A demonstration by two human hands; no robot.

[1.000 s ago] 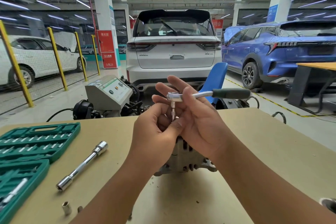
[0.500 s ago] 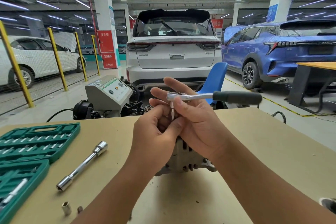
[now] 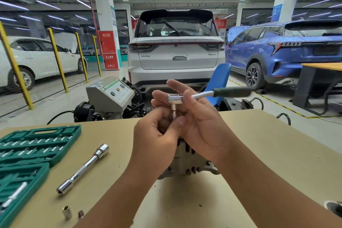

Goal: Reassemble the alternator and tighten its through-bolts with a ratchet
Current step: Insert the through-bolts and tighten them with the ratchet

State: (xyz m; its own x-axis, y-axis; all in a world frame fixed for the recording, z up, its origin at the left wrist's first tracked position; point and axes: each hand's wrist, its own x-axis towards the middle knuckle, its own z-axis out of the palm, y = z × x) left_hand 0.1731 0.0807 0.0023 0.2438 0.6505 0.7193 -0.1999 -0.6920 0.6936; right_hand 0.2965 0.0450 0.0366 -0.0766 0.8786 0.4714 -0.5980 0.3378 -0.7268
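A chrome ratchet [image 3: 174, 97] with a dark green handle [image 3: 231, 91] is held above the table, handle pointing right. My right hand [image 3: 201, 126] holds it at the head, thumb laid over the neck and fingers stretched out behind. Under the head a short bit or socket [image 3: 173, 112] points down, and my left hand [image 3: 157, 135] pinches its lower end with curled fingers. The grey alternator [image 3: 187, 164] stands on the table [image 3: 268, 144] right beneath both hands, largely hidden by them.
A green socket case [image 3: 37, 144] lies open at the left. Beside it lie a chrome extension bar [image 3: 83, 169] and, near the front edge, a loose small socket [image 3: 67, 212]. A grey test machine [image 3: 111, 94] and a blue chair [image 3: 220, 79] stand behind the table.
The ratchet handle dipped slightly to the right, then came back up and left. Both hands stay at the ratchet head above the alternator.
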